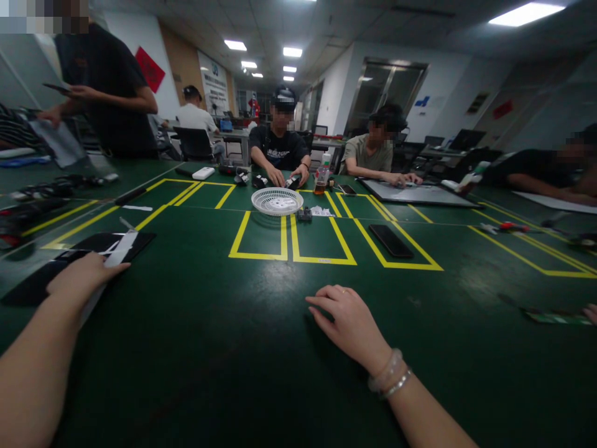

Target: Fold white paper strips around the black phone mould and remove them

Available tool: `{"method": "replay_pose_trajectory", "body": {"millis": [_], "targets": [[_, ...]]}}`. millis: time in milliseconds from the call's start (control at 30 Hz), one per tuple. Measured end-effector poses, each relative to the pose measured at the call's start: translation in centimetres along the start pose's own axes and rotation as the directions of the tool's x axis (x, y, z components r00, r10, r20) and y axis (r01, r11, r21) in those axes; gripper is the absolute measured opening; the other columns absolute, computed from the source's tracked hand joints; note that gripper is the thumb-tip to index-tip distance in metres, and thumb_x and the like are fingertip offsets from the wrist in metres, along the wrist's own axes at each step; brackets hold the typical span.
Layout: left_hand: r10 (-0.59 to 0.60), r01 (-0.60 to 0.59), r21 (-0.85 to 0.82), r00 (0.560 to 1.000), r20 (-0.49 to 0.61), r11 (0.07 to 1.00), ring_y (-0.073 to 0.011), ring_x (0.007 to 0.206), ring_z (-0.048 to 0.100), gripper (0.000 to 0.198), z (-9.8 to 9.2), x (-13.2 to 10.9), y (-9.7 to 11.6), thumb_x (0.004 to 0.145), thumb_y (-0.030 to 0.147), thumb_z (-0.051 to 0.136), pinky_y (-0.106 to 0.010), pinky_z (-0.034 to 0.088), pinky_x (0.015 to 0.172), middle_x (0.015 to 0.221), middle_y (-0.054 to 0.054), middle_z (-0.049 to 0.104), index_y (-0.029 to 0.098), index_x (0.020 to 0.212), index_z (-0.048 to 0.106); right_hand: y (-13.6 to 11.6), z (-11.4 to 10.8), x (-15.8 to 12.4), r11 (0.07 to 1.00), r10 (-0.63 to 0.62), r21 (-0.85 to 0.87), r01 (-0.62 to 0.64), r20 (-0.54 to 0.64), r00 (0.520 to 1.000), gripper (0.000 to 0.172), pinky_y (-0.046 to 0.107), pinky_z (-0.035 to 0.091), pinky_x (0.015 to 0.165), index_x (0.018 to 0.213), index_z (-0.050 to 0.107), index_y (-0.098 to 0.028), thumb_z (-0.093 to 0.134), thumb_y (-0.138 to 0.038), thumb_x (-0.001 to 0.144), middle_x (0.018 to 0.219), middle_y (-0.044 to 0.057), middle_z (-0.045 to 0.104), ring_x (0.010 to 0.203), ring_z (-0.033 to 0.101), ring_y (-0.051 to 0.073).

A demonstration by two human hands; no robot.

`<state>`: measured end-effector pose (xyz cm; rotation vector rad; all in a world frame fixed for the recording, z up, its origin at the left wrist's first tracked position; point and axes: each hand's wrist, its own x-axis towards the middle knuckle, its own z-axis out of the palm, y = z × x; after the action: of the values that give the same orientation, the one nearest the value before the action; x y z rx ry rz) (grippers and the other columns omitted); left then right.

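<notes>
My left hand (pixel 84 277) is at the left, closed around a long white strip (pixel 122 247) that sticks out beyond the fingers and hangs below the palm. Its thumb points right, and the other fingers are mostly hidden. Under and behind it lies a flat black pad or folder (pixel 25 287) with a glossy surface. My right hand (pixel 347 317) is over the green table (pixel 224 348) near the middle, palm down, fingers loosely stretched to the left with nothing in them. Clear bracelets circle that wrist.
Yellow tape rectangles mark the table. A white plastic basket (pixel 277 201) stands at the centre, with a drink bottle (pixel 321 177) behind it. A black phone (pixel 390 241) lies right of centre. Several people sit or stand around; one works at a dark board (pixel 420 194).
</notes>
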<state>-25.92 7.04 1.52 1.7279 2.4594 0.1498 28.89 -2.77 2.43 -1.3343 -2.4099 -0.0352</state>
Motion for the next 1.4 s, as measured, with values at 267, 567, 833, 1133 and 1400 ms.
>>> {"method": "replay_pose_trajectory", "body": {"millis": [267, 567, 833, 1133, 1400], "targets": [[0.206, -0.208, -0.051, 0.978, -0.038, 0.977, -0.0394, 0.118, 0.049, 0.062, -0.5, -1.9, 6.2, 0.094, 0.047, 0.040, -0.052, 0.044, 0.095, 0.134, -0.024, 0.048, 0.003, 0.137, 0.045, -0.2, 0.0, 0.1, 0.998, -0.028, 0.052, 0.030, -0.028, 0.999, 0.023, 0.041, 0.050, 0.083, 0.113, 0.068, -0.023, 0.058, -0.019, 0.093, 0.103, 0.006, 0.068, 0.093, 0.062, 0.021], [0.844, -0.764, -0.399, 0.534, 0.050, 0.507, -0.0278, 0.110, 0.056, 0.044, 2.1, -9.7, 17.6, 0.095, 0.048, 0.052, -0.034, 0.048, 0.090, 0.125, -0.007, 0.057, 0.024, 0.132, 0.056, -1.4, 0.5, -0.3, 0.984, -0.159, 0.078, 0.163, -0.059, 0.986, 0.051, 0.052, 0.045, 0.104, 0.139, 0.051, -0.027, 0.063, -0.022, 0.090, 0.143, 0.011, 0.053, 0.129, 0.051, 0.027], [0.920, -0.778, -0.502, 0.375, 0.110, 0.377, -0.0224, 0.104, 0.058, 0.037, 2.5, -13.2, 19.5, 0.096, 0.033, 0.056, -0.029, 0.049, 0.085, 0.118, -0.005, 0.058, 0.030, 0.133, 0.057, -2.3, 0.5, -0.1, 0.981, -0.155, 0.136, 0.137, 0.127, 0.980, 0.041, 0.043, 0.046, 0.099, 0.135, 0.055, -0.031, 0.057, -0.021, 0.095, 0.116, 0.004, 0.070, 0.101, 0.065, 0.018], [0.796, -0.781, -0.251, 0.602, -0.064, 0.571, -0.0276, 0.113, 0.056, 0.050, 1.9, -8.1, 16.4, 0.094, 0.046, 0.055, -0.039, 0.046, 0.095, 0.128, -0.009, 0.059, 0.021, 0.137, 0.054, -0.4, -0.1, 0.1, 0.973, 0.005, 0.232, 0.003, -0.033, 0.999, 0.036, 0.039, 0.050, 0.084, 0.134, 0.057, -0.028, 0.046, -0.027, 0.100, 0.114, 0.008, 0.067, 0.097, 0.063, 0.021], [0.216, -0.247, -0.185, 0.961, -0.172, 0.951, -0.0595, 0.130, 0.026, 0.086, 1.0, -0.1, 3.7, 0.071, 0.078, 0.050, -0.065, 0.024, 0.083, 0.109, -0.026, 0.061, 0.003, 0.111, 0.062, 2.7, 0.9, 0.7, 0.409, 0.677, 0.867, -0.286, -0.078, 0.732, 0.057, 0.031, 0.055, 0.063, 0.133, 0.059, -0.022, 0.060, -0.056, 0.088, 0.109, 0.009, 0.069, 0.078, 0.068, 0.019]]}}
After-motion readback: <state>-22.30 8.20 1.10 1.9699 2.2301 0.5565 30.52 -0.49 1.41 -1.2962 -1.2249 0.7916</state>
